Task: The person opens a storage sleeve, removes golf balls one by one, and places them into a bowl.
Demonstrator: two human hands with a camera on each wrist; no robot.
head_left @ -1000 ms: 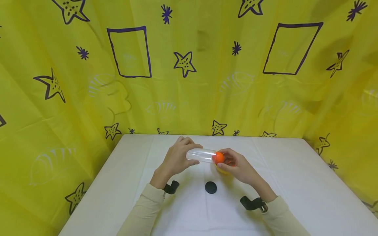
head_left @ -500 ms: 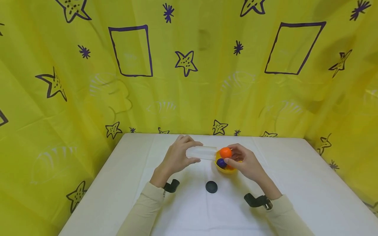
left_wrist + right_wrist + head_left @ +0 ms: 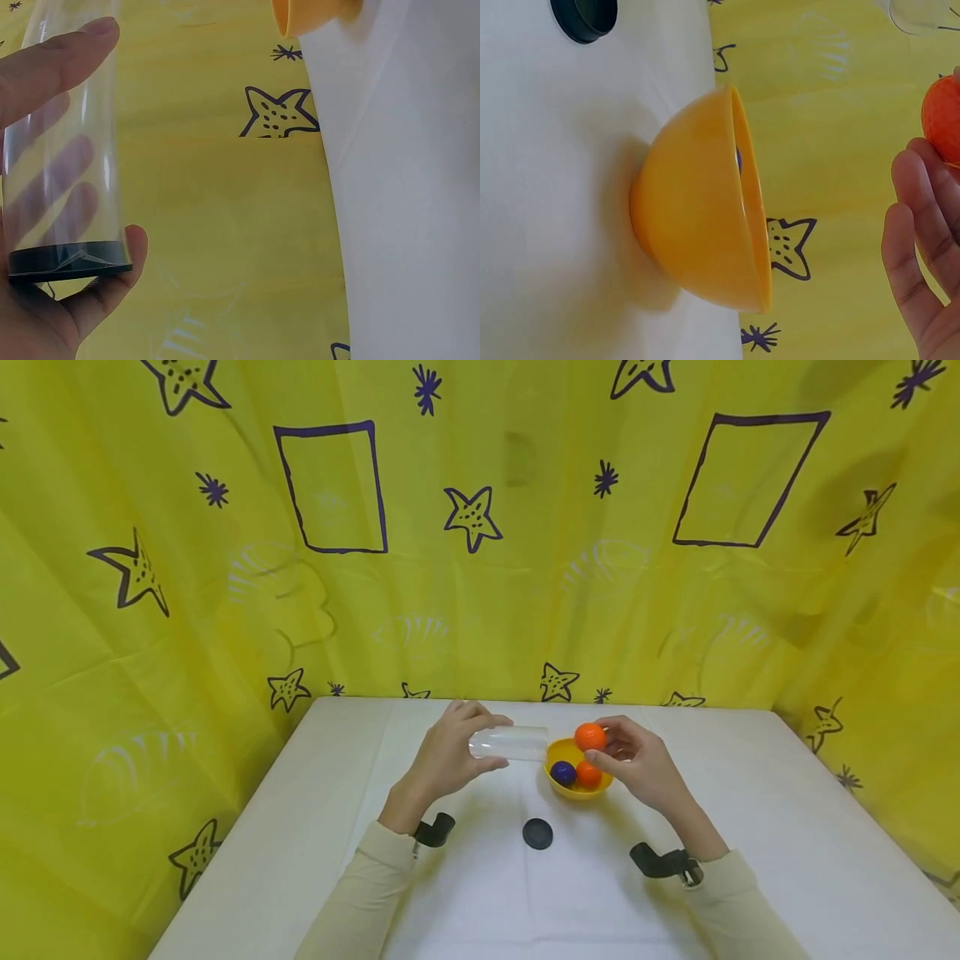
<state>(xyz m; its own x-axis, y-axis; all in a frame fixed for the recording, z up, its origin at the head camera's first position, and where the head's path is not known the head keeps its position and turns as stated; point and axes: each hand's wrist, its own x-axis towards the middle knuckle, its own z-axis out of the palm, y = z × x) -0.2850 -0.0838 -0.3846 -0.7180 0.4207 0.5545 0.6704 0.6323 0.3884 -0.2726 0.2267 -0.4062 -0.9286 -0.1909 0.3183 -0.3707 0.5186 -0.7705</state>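
My left hand (image 3: 450,750) grips a clear plastic tube (image 3: 517,743), tipped onto its side with its mouth toward the right. In the left wrist view a dark cap (image 3: 71,261) closes the tube's base and no ball shows inside. Between the fingertips of my right hand (image 3: 641,760) is an orange dimpled ball (image 3: 591,737), pinched above the yellow bowl (image 3: 555,783). Inside the bowl lie a dark blue ball (image 3: 563,773) and another orange ball (image 3: 589,775). From the right wrist view, the bowl's side (image 3: 697,202) hides most of its contents.
A round black lid (image 3: 537,834) lies on the white-covered table (image 3: 480,893), in front of the bowl. Behind the table hangs a yellow curtain (image 3: 480,610) with drawn stars and frames. Each wrist wears a black camera mount (image 3: 663,862).
My right hand has drawn the orange ball away from the tube's mouth, to the right and over the bowl. The balls in the bowl have come into sight. My left hand stays nearly still.
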